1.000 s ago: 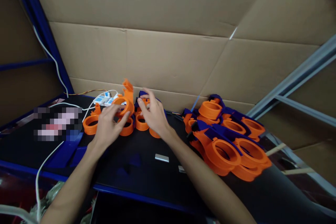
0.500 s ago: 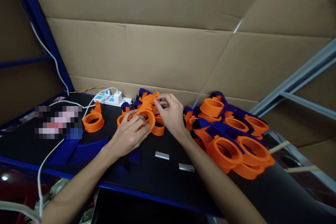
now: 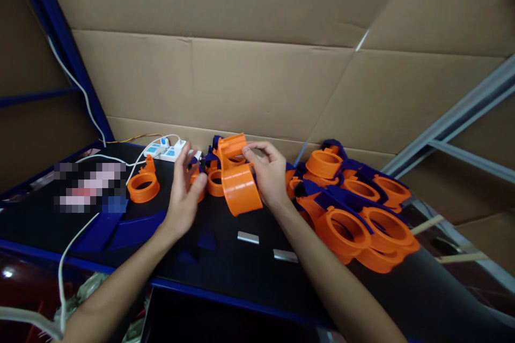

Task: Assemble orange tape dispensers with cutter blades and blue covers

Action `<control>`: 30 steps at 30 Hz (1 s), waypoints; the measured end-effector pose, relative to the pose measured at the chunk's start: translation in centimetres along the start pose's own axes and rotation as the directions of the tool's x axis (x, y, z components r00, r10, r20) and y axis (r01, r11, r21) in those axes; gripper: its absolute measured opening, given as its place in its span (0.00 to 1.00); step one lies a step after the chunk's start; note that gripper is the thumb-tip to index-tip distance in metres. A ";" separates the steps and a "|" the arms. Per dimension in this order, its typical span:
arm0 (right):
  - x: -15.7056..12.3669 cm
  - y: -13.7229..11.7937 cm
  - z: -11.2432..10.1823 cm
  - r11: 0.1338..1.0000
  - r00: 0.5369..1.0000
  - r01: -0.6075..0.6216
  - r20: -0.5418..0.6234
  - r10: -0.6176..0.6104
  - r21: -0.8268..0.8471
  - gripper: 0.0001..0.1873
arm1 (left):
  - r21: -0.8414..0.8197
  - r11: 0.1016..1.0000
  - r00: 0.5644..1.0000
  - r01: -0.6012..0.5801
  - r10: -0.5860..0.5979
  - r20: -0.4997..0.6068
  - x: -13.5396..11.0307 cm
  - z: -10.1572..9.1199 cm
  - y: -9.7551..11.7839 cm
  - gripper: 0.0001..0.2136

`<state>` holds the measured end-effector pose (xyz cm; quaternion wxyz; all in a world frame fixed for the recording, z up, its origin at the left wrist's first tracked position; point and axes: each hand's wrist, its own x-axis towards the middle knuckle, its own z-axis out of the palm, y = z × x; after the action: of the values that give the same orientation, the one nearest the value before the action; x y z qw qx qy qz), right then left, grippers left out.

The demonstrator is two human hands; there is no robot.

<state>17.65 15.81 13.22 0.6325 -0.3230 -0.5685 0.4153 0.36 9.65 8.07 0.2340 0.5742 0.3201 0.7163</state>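
My right hand (image 3: pixel 267 169) pinches an orange tape dispenser (image 3: pixel 242 188) by its upper end, above the black table. The dispenser is turned so that the outer wall of its wide ring faces me. To its left, my left hand (image 3: pixel 185 193) is open, with fingers and thumb apart and nothing held. Behind both hands stand more orange rings with dark blue parts, such as a ring (image 3: pixel 216 183), partly covered by the hands and the held piece. A single orange piece (image 3: pixel 144 187) rests left of my left hand.
Several orange and blue dispensers (image 3: pixel 346 233) are piled at the right. Two small metal strips (image 3: pixel 248 237) lie in front of my hands. Blue plastic pieces (image 3: pixel 137 229) lie at left. A white power strip (image 3: pixel 171 153) with cables sits before the cardboard wall (image 3: pixel 241 80).
My left hand has let go of the orange dispenser and moved left, its fingers opening. The dispenser has turned in my right hand, so its ring opening no longer faces me.
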 end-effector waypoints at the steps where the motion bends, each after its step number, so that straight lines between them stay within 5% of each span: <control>1: -0.5 0.0 0.4 1.000 0.999 -0.023 0.026 0.022 0.016 0.13 | -0.138 0.976 0.985 0.170 -0.163 0.064 0.2 0.2 -0.1 0.26; 4: -2.2 -0.1 1.4 0.998 0.991 -0.065 0.117 0.062 0.023 0.13 | -0.283 0.885 0.929 0.370 -0.344 0.139 0.6 0.3 0.2 0.27; 10: -5.1 -1.1 -0.7 0.939 0.952 0.075 0.305 0.033 -0.337 0.16 | -0.354 0.834 0.896 0.423 -0.443 0.025 1.1 -0.7 1.7 0.17; 12: -6.4 -1.1 -2.8 0.808 0.905 0.113 0.395 0.156 -0.578 0.20 | -0.352 0.838 0.889 0.418 -0.457 -0.032 1.4 -1.0 1.9 0.15; 16: -9.4 -0.3 -6.2 0.402 0.703 0.372 0.537 0.466 -0.837 0.18 | -0.285 0.905 0.922 0.314 -0.363 -0.136 1.5 -0.8 1.3 0.18; 19: -10.8 0.5 -6.9 0.254 0.710 0.445 0.511 0.485 -0.859 0.12 | -0.276 0.899 0.926 0.341 -0.372 -0.068 1.3 -0.4 0.9 0.19; 22: -10.7 0.9 -6.8 0.291 0.733 0.453 0.538 0.417 -0.843 0.14 | -0.232 0.900 0.924 0.369 -0.383 -0.016 1.1 -0.2 0.6 0.18; 30: -6.6 0.3 -6.5 0.620 0.878 0.298 0.463 0.121 -0.726 0.06 | -0.123 0.903 0.911 0.412 -0.412 0.025 1.3 -0.5 0.0 0.19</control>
<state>23.99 10.45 9.01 0.2920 -0.4247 -0.8419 0.1597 -0.47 10.44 8.89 0.4156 0.4771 0.3885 0.6699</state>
